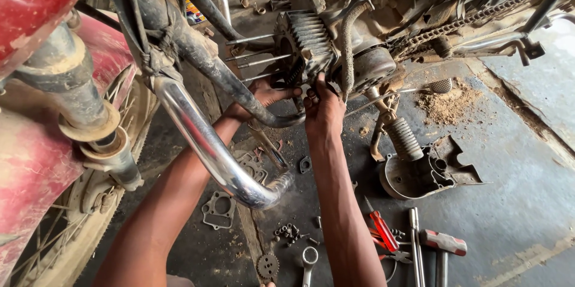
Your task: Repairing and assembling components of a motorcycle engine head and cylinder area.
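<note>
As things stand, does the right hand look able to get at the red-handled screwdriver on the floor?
Probably yes. The right hand is up at the finned grey engine cylinder, but the red-handled screwdriver lies on open concrete floor beside that forearm, with nothing covering it; the hand would only need to leave the cylinder first.

A motorcycle repair workshop. A red motorcycle [36, 143] stands stripped over a stained concrete floor [515, 203], its finned engine cylinder [308, 41] and drive chain [467, 20] bare. Spread on the floor lie an engine cover [428, 170], gaskets [218, 209], bolts [288, 232], a sprocket [268, 266], a spanner [308, 263], a red screwdriver [382, 227] and a hammer [442, 248], near a sawdust pile [449, 104].
</note>
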